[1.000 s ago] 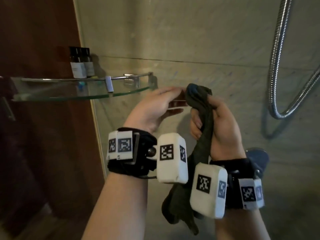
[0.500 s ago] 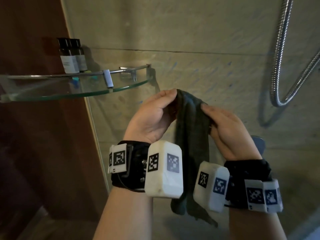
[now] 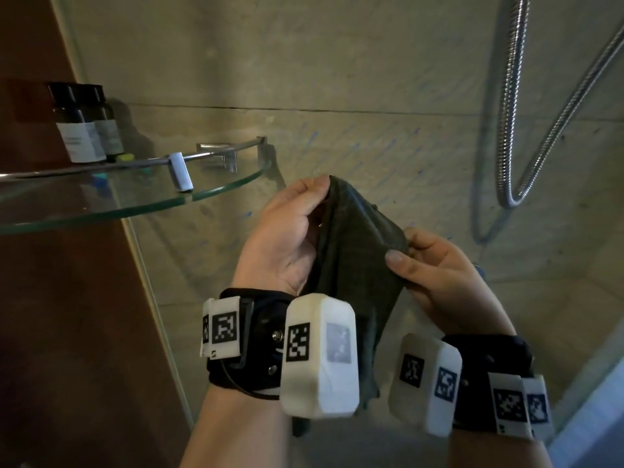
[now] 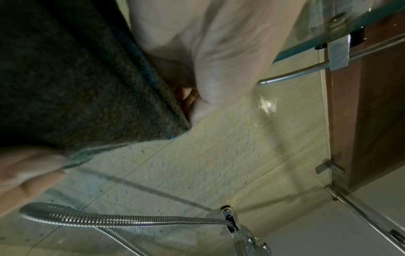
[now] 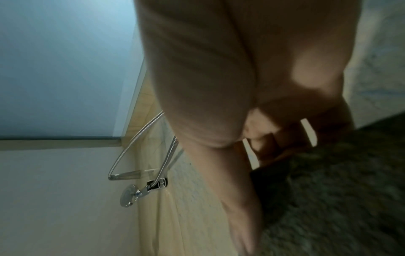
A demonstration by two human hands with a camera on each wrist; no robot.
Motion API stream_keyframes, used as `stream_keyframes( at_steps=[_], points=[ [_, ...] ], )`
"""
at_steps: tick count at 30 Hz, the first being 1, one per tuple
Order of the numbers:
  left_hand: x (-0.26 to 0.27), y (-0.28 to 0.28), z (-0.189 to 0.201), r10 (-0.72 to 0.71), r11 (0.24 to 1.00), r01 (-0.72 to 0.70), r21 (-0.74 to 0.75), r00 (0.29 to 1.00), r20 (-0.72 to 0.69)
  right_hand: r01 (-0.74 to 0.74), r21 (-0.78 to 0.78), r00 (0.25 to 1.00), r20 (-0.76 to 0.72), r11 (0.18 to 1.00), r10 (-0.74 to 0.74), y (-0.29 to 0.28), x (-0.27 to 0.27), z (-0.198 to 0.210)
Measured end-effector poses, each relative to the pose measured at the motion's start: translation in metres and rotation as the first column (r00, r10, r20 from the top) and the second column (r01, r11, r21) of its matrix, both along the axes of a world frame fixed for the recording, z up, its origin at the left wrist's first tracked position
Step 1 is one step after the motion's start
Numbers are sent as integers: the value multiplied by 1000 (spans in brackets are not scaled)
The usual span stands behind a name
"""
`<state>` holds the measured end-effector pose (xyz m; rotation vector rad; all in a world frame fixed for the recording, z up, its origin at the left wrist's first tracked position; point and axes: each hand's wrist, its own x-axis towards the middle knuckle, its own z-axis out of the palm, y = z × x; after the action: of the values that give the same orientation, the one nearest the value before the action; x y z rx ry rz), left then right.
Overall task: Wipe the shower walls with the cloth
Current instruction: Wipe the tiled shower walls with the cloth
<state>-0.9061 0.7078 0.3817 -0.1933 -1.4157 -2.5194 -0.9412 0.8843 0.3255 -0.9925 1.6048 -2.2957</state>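
Observation:
A dark green cloth [image 3: 351,265] hangs between my two hands in front of the beige tiled shower wall [image 3: 371,69]. My left hand [image 3: 290,231] pinches its upper left corner, just right of the glass shelf. My right hand [image 3: 435,271] pinches the other top corner a little lower, thumb on the near side. The cloth's lower part drops behind the wrist cameras. In the left wrist view the cloth [image 4: 72,83] fills the upper left beside my thumb. The right wrist view shows the cloth [image 5: 333,199] at the lower right under my fingers [image 5: 263,136].
A curved glass corner shelf [image 3: 101,201] with a metal rail sits left of my hands, with two dark small bottles [image 3: 84,123] on it. A brown wooden panel [image 3: 67,315] lies left. A metal shower hose [image 3: 520,136] loops at the right, with its wall fitting [image 5: 142,190] below.
My left hand has taken hold of the cloth. Both hands have drawn apart and spread its top edge wider. The right hand changed from a fist round the bunched cloth to a corner pinch.

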Motion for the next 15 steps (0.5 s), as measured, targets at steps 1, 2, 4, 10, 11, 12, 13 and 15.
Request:
stream_keyframes(
  at_steps=[1,2,4,10,11,12,13,15],
  points=[
    [-2,-1,0,-5,1000,5,-2,1000,-10,-4,-17,1000,-1,1000,4,0,0,0],
    [-4,-1,1,-8,1000,8,-4,1000,-24,-2,-40,1000,0,999,2,-1,0,2],
    [-8,-3,3,-21,1000,20,-16,999,-47,25,-107,1000,20,994,-23,-2,0,8],
    [-25,9,9,17,975,-19,-221,1000,-13,-76,-387,997,-7,919,79,2,-15,28],
    [-29,14,10,42,961,-41,-272,999,-2,-154,-399,988,-51,904,146,4,-22,31],
    [-34,21,10,64,946,-59,-319,998,8,-227,-388,974,-100,893,204,6,-29,35],
    [-38,27,12,79,931,-68,-359,997,16,-288,-366,957,-144,885,252,9,-36,39],
    [-44,38,14,87,912,-66,-405,996,35,-369,-330,928,-179,869,326,15,-48,46]
  ],
)
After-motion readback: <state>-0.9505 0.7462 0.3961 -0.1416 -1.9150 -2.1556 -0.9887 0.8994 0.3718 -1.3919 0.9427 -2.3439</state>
